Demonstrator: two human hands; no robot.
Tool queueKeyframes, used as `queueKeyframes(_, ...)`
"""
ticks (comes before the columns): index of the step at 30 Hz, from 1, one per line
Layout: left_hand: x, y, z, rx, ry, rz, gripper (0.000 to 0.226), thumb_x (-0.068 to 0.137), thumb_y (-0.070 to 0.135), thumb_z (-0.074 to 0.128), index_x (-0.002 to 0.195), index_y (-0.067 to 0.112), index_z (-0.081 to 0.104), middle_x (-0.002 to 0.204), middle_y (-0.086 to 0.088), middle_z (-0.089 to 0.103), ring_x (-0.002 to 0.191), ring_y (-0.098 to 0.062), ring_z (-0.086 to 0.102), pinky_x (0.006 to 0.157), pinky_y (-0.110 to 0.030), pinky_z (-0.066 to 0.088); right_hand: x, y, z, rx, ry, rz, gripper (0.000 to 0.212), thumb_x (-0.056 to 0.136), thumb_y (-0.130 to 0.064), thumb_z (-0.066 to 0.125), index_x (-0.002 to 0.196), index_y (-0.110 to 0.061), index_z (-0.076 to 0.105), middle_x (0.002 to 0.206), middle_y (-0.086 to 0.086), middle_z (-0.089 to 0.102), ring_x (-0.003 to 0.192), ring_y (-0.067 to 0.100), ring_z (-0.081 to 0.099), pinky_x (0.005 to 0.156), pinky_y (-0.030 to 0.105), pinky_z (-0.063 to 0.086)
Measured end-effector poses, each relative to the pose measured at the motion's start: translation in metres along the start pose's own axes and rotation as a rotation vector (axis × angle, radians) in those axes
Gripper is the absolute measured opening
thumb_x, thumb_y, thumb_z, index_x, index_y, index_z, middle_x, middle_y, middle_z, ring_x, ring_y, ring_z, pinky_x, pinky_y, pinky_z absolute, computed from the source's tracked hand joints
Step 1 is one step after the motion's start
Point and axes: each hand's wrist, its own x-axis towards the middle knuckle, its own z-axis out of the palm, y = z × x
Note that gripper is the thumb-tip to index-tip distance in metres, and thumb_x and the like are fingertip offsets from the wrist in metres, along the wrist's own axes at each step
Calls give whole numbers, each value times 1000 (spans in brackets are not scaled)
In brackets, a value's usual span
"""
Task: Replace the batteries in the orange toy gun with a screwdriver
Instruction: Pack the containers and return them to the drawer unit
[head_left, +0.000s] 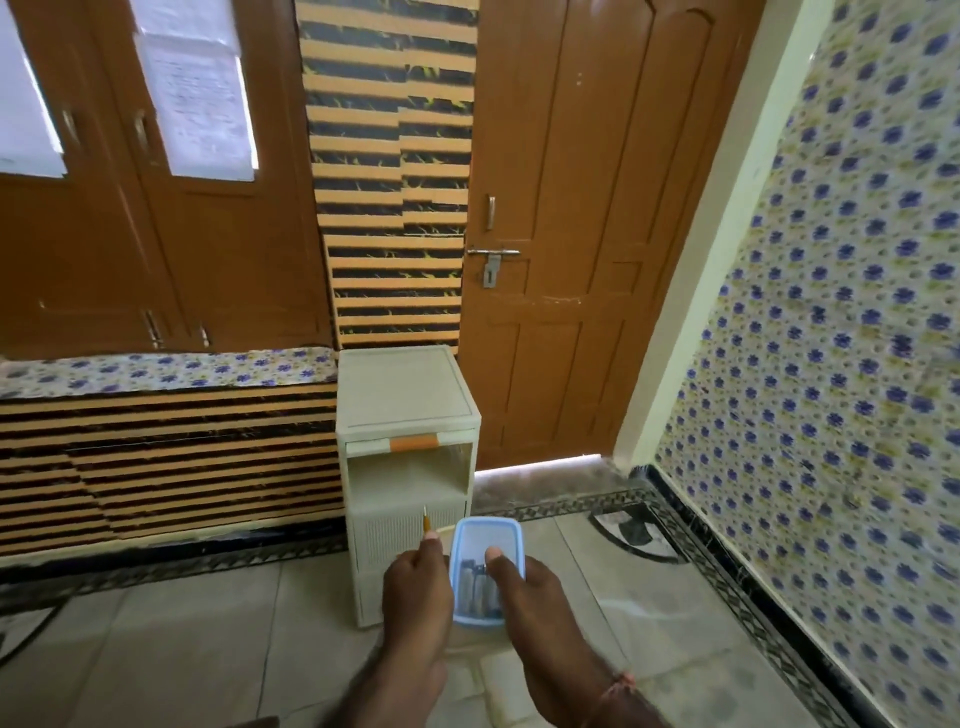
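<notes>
Batteries (477, 590) in box (511, 530), cabinet (408, 415) behind.

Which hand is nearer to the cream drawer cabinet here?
Left. The left hand, gripping the screwdriver, overlaps the cream drawer cabinet front in the picture. The right hand holds the blue-rimmed container beside the cabinet's right edge.

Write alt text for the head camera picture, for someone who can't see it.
Two hands are held out over a tiled floor: the right hand holds a small clear box with a blue rim containing batteries, and the left hand holds a thin screwdriver. Ahead stands a cream plastic drawer cabinet beside a brown door.
</notes>
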Motion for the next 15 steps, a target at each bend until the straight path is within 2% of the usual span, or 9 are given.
queueKeyframes(2,29,10,6,17,2,-2,44,103,39,42,88,6,66,81,-14,70,73,-28,69,61,-32,56,27,-10,7,9,-8,6,28,98,-33,53,98,-13,73,88,4,76,80,15,72,61,21,53)
queueKeyframes(5,76,25,13,77,13,40,39,103,37,42,84,10,63,81,-10,69,71,-22,68,53,-25,50,72,-23,24,36,-2,35,28,98,-31,53,95,-12,74,82,1,75,70,10,70,53,16,48)
queueKeyframes(9,140,37,19,185,22,118,36,102,36,43,85,11,63,79,-7,68,68,-17,68,53,-28,55,128,-32,51,48,-13,13,27,98,-31,54,95,-13,74,82,1,76,70,9,71,55,16,49)
queueKeyframes(12,181,41,22,260,75,128,36,102,36,43,87,9,61,79,-7,64,68,-17,64,51,-25,44,167,-27,68,53,-26,41,27,97,-33,54,98,-14,73,88,4,76,80,17,73,67,25,56)
queueKeyframes(15,226,44,30,328,78,143,35,102,37,43,84,11,58,77,-4,61,67,-15,59,52,-27,41,212,-21,81,62,-41,67,27,97,-33,54,99,-14,73,91,6,76,83,20,72,68,26,57)
